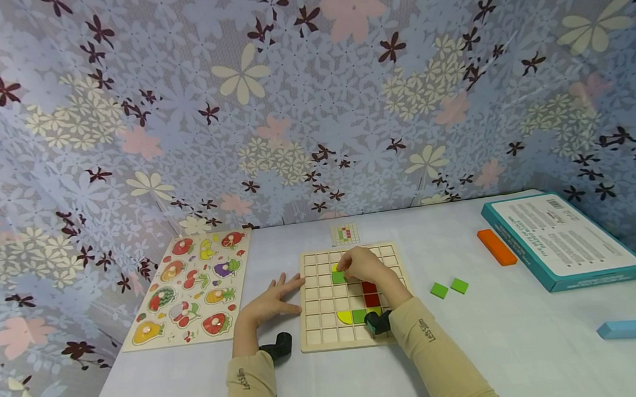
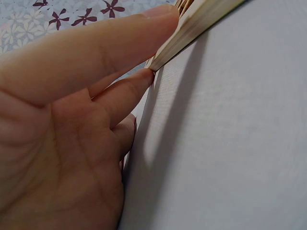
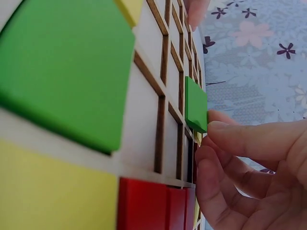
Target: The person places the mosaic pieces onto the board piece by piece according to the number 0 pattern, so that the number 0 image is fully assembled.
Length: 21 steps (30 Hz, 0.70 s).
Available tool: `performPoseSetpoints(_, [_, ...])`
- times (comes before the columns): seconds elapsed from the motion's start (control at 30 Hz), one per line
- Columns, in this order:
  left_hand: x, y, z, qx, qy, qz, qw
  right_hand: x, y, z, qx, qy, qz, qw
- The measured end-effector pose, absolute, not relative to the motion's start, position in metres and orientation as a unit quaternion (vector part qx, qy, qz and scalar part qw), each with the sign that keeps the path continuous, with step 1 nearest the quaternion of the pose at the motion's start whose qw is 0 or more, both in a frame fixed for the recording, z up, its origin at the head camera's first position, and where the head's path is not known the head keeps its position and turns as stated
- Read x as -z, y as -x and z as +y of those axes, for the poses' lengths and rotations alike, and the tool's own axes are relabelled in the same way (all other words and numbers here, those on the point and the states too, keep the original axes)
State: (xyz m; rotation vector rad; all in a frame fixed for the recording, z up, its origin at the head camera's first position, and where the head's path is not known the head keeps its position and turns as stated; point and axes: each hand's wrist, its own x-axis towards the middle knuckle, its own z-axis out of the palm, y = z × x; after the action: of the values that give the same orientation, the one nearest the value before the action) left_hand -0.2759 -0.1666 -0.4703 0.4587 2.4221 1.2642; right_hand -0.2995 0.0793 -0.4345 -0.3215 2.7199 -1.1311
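Observation:
A wooden grid board (image 1: 321, 337) lies on the table and bears green, yellow and red tiles. Over its upper part, my right hand (image 1: 366, 265) pinches a green tile (image 3: 196, 105) by its edge with thumb and fingertips. Yellow shows just beyond that tile in the head view. Red tiles (image 1: 370, 293) sit under my forearm. Along the near rows are a yellow quarter-round tile (image 1: 344, 317) and a green tile (image 1: 359, 316). With fingers spread, my left hand (image 1: 270, 303) touches the board's left edge; its palm (image 2: 62, 158) faces the left wrist camera.
Two loose green tiles (image 1: 449, 288) lie right of the board. Behind it is a small pattern card (image 1: 345, 234). A fruit puzzle board (image 1: 190, 291) lies at left. An orange block (image 1: 496, 247), a teal box (image 1: 568, 239) and a blue block (image 1: 625, 329) are at right.

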Motion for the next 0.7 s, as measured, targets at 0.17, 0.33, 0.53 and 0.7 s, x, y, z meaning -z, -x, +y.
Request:
performPoseSetpoints(0.17, [0.472,0.276,-0.167,-0.452,-0.162,0.858,0.182,0.437,0.3,0.08,0.372,0.114,0.917,0.088])
performPoseSetpoints(0.33, [0.472,0.277,-0.167,-0.454,-0.163,0.857,0.182,0.437,0.299,0.081,0.382,0.118,0.912,0.089])
performPoseSetpoints(0.53, [0.471,0.276,-0.166,-0.452,-0.16,0.858,0.183,0.438,0.299,0.086,0.393,0.131,0.907,0.082])
performPoseSetpoints(0.7, [0.47,0.275,-0.166,-0.45,-0.163,0.859,0.182,0.441,0.298,0.093,0.412,0.126,0.898,0.086])
